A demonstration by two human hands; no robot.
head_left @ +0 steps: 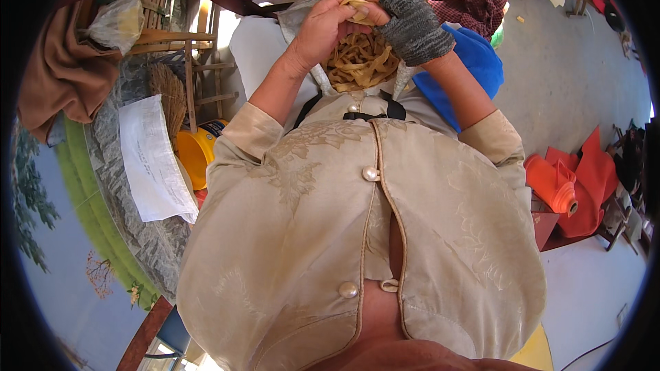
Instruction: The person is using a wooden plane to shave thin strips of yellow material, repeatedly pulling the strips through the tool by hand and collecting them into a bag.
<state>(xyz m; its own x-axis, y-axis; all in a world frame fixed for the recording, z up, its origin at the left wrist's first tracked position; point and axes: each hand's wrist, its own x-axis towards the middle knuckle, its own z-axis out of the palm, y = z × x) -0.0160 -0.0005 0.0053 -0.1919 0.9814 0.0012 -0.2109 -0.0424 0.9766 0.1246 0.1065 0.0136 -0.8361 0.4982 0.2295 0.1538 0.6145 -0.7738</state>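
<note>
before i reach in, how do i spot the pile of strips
Follow the beige shirt upward. Just below the bare left hand and gloved right hand lies the pile of strips: tan, ribbon-like and tangled, unlike the plain blue cloth to its right.

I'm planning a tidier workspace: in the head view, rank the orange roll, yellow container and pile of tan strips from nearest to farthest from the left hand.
From the left hand:
1. Pile of tan strips: just below the hands.
2. Yellow container: on the person's left.
3. Orange roll: across on the right.
</note>
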